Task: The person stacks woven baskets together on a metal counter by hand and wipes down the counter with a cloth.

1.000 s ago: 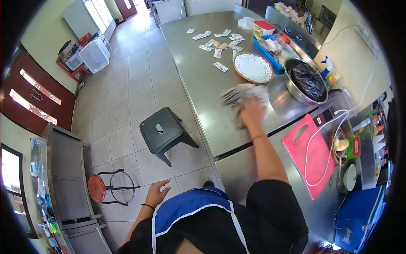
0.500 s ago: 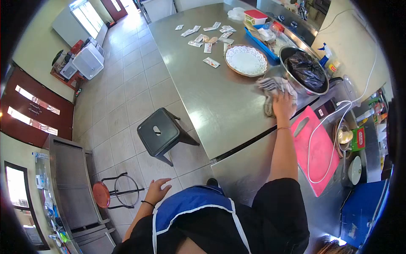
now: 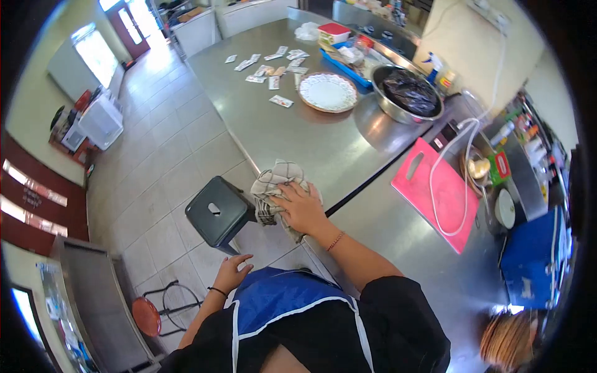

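My right hand [image 3: 302, 210] presses on a bunched, checked kitchen cloth [image 3: 280, 178] at the near left corner of the steel table [image 3: 249, 121]. Part of the cloth hangs over the table's edge. My left hand [image 3: 231, 273] is held low in front of my blue apron, with its fingers loosely apart and nothing in them. Just beyond it stands a dark plastic stool [image 3: 217, 211], close beside the table corner and the cloth.
Farther back on the table are a doily-lined plate [image 3: 328, 92], several small packets [image 3: 281, 101], a blue tray [image 3: 354, 76] and a steel bowl [image 3: 404, 115] holding a black bag. To the right lies a pink cutting board [image 3: 429, 193] with a white cable across it.
My right hand has swept the cloth from beside the steel bowl to the table's near left corner. My left hand still hangs low, and the view has shifted a little.
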The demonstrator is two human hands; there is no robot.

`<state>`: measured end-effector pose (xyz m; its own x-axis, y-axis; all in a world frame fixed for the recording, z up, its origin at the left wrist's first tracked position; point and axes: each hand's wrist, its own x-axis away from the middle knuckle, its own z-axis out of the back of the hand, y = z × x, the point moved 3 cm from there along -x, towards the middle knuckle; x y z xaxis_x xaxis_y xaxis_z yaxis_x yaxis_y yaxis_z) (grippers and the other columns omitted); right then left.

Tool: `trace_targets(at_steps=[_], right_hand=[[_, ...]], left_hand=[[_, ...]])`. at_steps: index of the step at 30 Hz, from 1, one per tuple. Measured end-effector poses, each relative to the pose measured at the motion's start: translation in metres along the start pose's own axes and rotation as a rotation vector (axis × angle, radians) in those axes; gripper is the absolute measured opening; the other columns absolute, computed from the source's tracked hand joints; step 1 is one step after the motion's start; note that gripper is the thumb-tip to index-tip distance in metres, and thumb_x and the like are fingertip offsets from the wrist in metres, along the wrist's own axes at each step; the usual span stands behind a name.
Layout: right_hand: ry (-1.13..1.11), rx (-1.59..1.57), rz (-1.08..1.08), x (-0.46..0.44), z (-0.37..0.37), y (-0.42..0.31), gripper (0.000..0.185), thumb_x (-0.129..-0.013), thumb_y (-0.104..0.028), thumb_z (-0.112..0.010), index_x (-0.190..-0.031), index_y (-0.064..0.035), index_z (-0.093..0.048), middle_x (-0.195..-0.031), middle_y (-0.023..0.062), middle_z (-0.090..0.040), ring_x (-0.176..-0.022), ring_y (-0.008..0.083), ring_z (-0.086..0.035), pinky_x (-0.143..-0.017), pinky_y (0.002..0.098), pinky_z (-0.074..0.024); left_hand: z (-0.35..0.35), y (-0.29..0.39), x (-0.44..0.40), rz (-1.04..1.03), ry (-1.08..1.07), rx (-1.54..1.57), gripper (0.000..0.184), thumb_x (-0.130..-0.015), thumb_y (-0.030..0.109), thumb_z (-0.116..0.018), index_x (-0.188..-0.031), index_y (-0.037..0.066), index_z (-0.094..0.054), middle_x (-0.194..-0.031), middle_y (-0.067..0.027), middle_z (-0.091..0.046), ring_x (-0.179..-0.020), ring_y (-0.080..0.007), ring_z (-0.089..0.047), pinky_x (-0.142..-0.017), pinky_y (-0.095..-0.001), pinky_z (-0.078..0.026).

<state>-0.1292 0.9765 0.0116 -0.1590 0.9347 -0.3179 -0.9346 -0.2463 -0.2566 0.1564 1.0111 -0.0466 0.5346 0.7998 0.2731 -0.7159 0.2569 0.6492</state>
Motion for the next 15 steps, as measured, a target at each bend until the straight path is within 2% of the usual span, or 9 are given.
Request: trace_targets(at_steps=[2,4,6,10,11,14,15], right_hand=[[0.009,0.001,-0.102,0.008,0.012,0.021,0.046,-0.081,-0.032,-0.062,-0.126,-0.0288,-0.055,-0.137,0.0030,-0.046,-0.130,0.0239,-0.038,-0.100,0.0594,-0.0260],[0.040,0.109,-0.328,0.026,0.033,0.041,0.044,-0.083,-0.031,-0.061,-0.127,-0.0275,-0.055,-0.138,0.0025,-0.045,-0.131,0.0224,-0.037,-0.101,0.0585,-0.0266],[0.000,0.264,-0.541,0.061,0.034,0.073,0.046,-0.088,-0.038,-0.050,-0.133,-0.0294,-0.048,-0.143,0.0027,-0.039,-0.134,0.0223,-0.033,-0.103,0.0581,-0.0253],[0.069,0.452,-0.929,0.161,0.068,0.085,0.047,-0.091,-0.036,-0.048,-0.136,-0.0286,-0.044,-0.145,0.0019,-0.038,-0.135,0.0214,-0.031,-0.103,0.0586,-0.0261],[0.079,0.461,-1.067,0.187,0.079,0.081,0.046,-0.090,-0.036,-0.048,-0.136,-0.0280,-0.045,-0.144,0.0018,-0.039,-0.135,0.0217,-0.032,-0.103,0.0587,-0.0262],[0.108,0.412,-1.522,0.275,0.104,0.073,0.048,-0.087,-0.039,-0.052,-0.134,-0.0253,-0.047,-0.143,0.0035,-0.039,-0.132,0.0220,-0.037,-0.101,0.0602,-0.0284],[0.130,0.424,-1.636,0.285,0.112,0.063,0.048,-0.085,-0.039,-0.054,-0.130,-0.0235,-0.049,-0.138,0.0044,-0.044,-0.129,0.0223,-0.040,-0.098,0.0587,-0.0316]], left_hand=[[0.002,-0.003,-0.007,-0.036,-0.037,0.017,0.033,-0.084,0.027,-0.066,-0.115,0.018,-0.063,-0.105,-0.0090,-0.066,-0.097,-0.0275,-0.061,-0.103,-0.0543,-0.030],[0.002,-0.015,-0.013,-0.064,-0.091,0.041,0.033,-0.083,0.026,-0.066,-0.115,0.018,-0.063,-0.100,-0.0084,-0.067,-0.092,-0.0264,-0.062,-0.102,-0.0526,-0.031],[0.007,-0.028,-0.016,-0.127,-0.113,0.056,0.032,-0.082,0.025,-0.067,-0.113,0.017,-0.064,-0.098,-0.0085,-0.067,-0.091,-0.0257,-0.063,-0.100,-0.0491,-0.034],[0.037,-0.050,-0.029,-0.215,-0.158,0.057,0.031,-0.081,0.022,-0.068,-0.110,0.013,-0.065,-0.099,-0.0099,-0.067,-0.089,-0.0248,-0.063,-0.096,-0.0424,-0.038],[0.046,-0.056,-0.033,-0.280,-0.140,0.033,0.031,-0.080,0.019,-0.068,-0.110,0.010,-0.065,-0.101,-0.0125,-0.067,-0.090,-0.0266,-0.064,-0.089,-0.0392,-0.044],[0.070,-0.061,-0.040,-0.354,-0.137,0.046,0.032,-0.080,0.018,-0.067,-0.110,0.007,-0.064,-0.102,-0.0152,-0.067,-0.090,-0.0292,-0.064,-0.082,-0.0383,-0.049],[0.073,-0.067,-0.047,-0.397,-0.142,0.047,0.032,-0.080,0.017,-0.067,-0.110,0.006,-0.064,-0.101,-0.0157,-0.067,-0.089,-0.0308,-0.064,-0.078,-0.0371,-0.050]])
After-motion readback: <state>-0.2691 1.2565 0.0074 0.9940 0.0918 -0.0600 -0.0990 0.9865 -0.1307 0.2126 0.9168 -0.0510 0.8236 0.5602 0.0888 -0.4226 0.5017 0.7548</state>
